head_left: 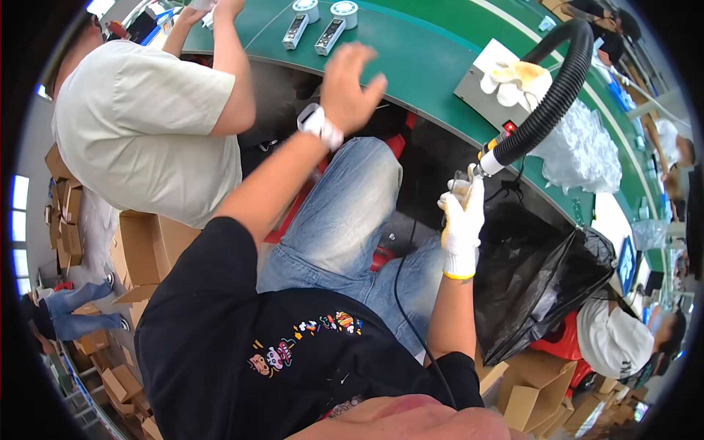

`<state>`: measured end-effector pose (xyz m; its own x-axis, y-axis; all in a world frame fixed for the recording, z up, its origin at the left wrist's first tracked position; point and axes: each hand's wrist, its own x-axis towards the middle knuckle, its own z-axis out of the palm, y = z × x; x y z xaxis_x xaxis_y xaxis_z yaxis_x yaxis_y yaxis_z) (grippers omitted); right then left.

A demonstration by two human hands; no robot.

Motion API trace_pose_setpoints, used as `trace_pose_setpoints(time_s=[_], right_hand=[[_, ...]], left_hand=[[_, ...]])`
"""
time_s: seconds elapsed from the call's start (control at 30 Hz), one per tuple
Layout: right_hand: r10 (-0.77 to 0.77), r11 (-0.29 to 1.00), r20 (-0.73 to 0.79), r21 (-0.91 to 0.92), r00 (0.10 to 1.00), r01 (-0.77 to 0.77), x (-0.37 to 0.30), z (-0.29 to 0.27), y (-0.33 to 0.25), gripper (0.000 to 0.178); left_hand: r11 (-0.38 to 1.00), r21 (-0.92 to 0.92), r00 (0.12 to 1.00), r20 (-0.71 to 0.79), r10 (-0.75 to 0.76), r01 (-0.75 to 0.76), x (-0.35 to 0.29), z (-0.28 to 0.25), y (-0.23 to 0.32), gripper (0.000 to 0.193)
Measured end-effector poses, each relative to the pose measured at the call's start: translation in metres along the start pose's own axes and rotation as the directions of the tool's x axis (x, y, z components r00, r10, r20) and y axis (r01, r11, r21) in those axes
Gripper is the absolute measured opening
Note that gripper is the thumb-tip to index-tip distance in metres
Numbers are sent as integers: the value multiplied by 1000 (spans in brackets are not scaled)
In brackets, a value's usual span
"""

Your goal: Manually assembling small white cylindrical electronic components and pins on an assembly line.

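Observation:
My left hand [350, 88], bare with a white watch on the wrist, is raised at the near edge of the green table [418, 62]. Its fingers are spread and it holds nothing. Just beyond it lie two grey oblong devices [330, 37], each beside a round white-and-blue part [344, 12]. My right hand [463, 220] wears a white glove with a yellow cuff. Its fingers are closed round a small, partly see-through piece [460, 180], mostly hidden, just below the nozzle [487, 163] of a black ribbed hose [565, 88].
A grey box [488, 81] with spare gloves [517, 77] on top stands by the hose. Clear plastic bags [583, 147] are heaped to its right. A black bag [543, 279] hangs below the table edge. A co-worker in a pale shirt [147, 125] sits close on my left.

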<state>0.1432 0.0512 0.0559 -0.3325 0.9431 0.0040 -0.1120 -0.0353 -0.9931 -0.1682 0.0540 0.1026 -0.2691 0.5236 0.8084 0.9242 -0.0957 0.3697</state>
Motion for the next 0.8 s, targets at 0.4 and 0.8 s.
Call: trace_pose_setpoints(time_s=[0.4, 0.8], right_hand=[[202, 794, 131, 558, 971, -241, -19, -26, 15, 74], [-40, 966, -113, -259, 993, 9, -66, -19, 12, 69]], left_hand=[[586, -623, 818, 161, -552, 519, 17, 43, -39, 41], [-364, -376, 358, 926, -117, 852, -106, 61, 154, 49]])
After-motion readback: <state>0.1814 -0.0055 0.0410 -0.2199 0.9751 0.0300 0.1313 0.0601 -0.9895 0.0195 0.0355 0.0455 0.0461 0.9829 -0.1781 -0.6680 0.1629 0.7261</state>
